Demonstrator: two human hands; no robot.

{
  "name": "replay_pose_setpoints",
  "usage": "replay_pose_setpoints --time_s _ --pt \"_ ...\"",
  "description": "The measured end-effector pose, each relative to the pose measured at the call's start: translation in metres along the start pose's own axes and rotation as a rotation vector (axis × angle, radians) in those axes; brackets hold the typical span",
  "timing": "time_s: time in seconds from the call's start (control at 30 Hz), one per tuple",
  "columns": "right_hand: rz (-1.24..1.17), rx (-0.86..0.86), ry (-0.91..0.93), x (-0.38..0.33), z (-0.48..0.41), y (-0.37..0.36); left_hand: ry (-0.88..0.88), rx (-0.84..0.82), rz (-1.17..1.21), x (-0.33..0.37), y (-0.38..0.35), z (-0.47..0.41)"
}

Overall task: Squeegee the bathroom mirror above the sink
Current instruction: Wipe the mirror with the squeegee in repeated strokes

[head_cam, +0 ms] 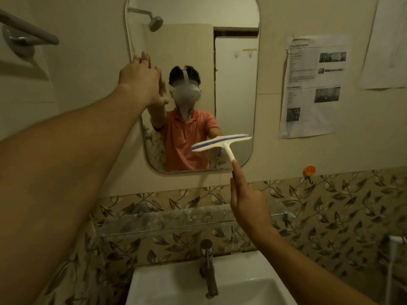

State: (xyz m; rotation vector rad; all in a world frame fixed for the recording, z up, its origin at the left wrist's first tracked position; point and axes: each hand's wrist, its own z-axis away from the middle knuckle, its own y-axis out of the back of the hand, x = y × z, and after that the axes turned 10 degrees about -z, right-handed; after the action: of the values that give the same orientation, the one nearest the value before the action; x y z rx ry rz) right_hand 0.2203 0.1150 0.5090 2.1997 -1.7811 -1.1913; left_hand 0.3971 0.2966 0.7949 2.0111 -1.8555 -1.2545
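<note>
The tall rounded mirror (233, 84) hangs on the wall above the white sink (176, 285). My left hand (141, 80) is raised flat against the glass near its left edge, fingers extended and holding nothing. My right hand (244, 199) grips the handle end of a white squeegee (221, 144) with a blue blade strip. The squeegee's head lies roughly level in front of the mirror's lower right part; whether the blade touches the glass I cannot tell. The mirror reflects a person in an orange shirt wearing a headset.
A chrome tap (208, 267) stands at the sink's back edge. A spotted glass shelf (167, 221) runs below the mirror. Printed sheets (312, 84) are taped to the wall at right. An orange hook (309, 171) sits on the tiles. A grey bar (28, 29) is at upper left.
</note>
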Motion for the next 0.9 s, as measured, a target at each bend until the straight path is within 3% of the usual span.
replay_pose_setpoints --time_s 0.17,0.37,0.9 --pt "-0.210 0.185 -0.046 -0.026 -0.066 0.039 0.026 0.007 0.029 0.005 -0.004 0.003" --pt "-0.115 0.215 -0.057 -0.050 -0.112 0.058 0.089 0.032 0.115 0.020 -0.015 0.004" --pt "-0.131 0.241 -0.376 -0.042 -0.019 -0.016 0.004 0.049 0.062 0.015 -0.012 0.000"
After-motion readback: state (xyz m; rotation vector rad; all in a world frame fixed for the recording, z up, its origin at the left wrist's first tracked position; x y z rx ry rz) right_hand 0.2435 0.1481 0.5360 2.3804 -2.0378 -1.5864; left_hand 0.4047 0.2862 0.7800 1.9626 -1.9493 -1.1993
